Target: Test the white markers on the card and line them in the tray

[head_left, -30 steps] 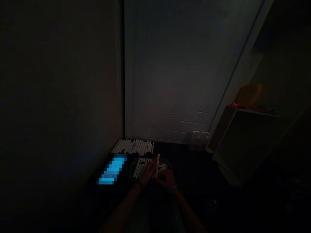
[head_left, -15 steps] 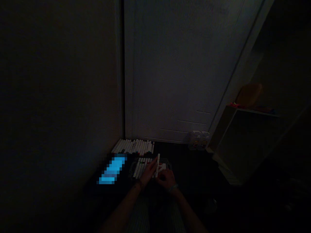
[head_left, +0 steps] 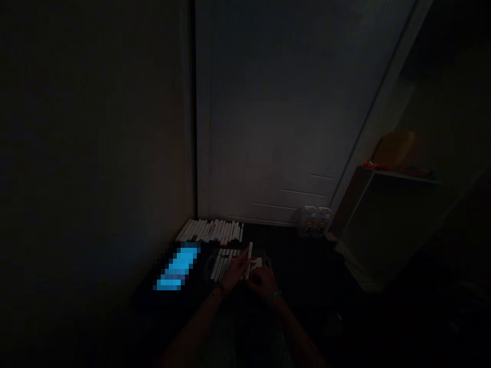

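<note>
In the dim light, a white marker [head_left: 249, 255] stands nearly upright between my two hands. My left hand [head_left: 235, 272] has its fingers against the marker's side, closed on it. My right hand [head_left: 264, 282] is curled, its fingertips pinching the marker's lower end. Under my hands lies a clear case [head_left: 208, 267] with a row of white markers [head_left: 220, 265] in its left part. A few more white pieces [head_left: 258, 262], seemingly markers, lie at a slant behind my right hand. My hands hide part of the case.
Behind the case, several white markers [head_left: 210, 231] with coloured ends lie in a row along the dark table [head_left: 307, 266]. A lit, blurred-out screen [head_left: 178, 267] lies at left. Two clear containers [head_left: 315, 221] stand at the back right, beside a shelf unit [head_left: 355, 199]. A pale door [head_left: 276, 112] rises behind.
</note>
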Available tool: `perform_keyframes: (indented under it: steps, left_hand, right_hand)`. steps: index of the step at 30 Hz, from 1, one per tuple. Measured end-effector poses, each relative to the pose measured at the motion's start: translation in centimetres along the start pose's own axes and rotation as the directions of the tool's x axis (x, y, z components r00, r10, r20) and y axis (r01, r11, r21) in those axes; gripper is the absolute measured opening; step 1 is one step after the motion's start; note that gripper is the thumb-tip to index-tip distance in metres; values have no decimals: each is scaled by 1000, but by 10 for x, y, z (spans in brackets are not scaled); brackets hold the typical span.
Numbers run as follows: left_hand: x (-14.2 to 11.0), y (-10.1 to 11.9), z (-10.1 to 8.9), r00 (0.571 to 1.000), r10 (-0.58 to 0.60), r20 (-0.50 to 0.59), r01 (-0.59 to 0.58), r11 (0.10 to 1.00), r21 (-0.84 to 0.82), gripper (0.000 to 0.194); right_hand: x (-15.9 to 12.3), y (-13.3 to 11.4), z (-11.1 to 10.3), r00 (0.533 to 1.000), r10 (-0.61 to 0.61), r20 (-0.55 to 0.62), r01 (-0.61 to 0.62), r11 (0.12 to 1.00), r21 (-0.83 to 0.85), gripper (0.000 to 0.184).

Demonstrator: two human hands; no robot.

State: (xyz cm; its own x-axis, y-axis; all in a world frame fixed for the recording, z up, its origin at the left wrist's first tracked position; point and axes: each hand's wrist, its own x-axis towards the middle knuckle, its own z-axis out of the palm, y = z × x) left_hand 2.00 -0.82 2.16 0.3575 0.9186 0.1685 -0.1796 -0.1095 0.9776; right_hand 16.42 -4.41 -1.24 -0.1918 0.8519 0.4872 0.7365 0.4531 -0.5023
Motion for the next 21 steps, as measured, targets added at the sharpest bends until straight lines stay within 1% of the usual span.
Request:
perform_keyframes:
  steps: [2, 6, 10, 14, 18, 21]
  left_hand:
    - [0, 1, 1, 1000, -9, 14, 9, 1000, -29, 64]
    - [0, -2, 2, 1000, 18, 16, -17, 998, -66, 63]
    - [0, -1, 2, 1000, 26, -7, -27, 999, -40, 64]
    - [1, 1, 4, 1000, 6, 10, -6, 1000, -5, 64]
    - [4, -5, 4, 998, 1, -63, 2, 999, 52, 60]
    - [6, -9, 2, 998, 1, -64, 3, 998, 64, 55]
  right_hand:
    - [0, 1, 0, 1000, -6, 7, 6, 1000, 7, 14]
    - [0, 1, 0, 1000, -5, 5, 5, 1000, 25, 13]
    - [0, 3, 3, 1000, 10, -13, -9, 1000, 26, 12]
    - [1, 4, 4, 1000, 21, -18, -20, 999, 26, 11]
    - [1, 2, 4, 999, 41, -19, -41, 999, 3, 13]
    - [1, 0, 2, 998, 50, -32, -51, 999, -5, 15]
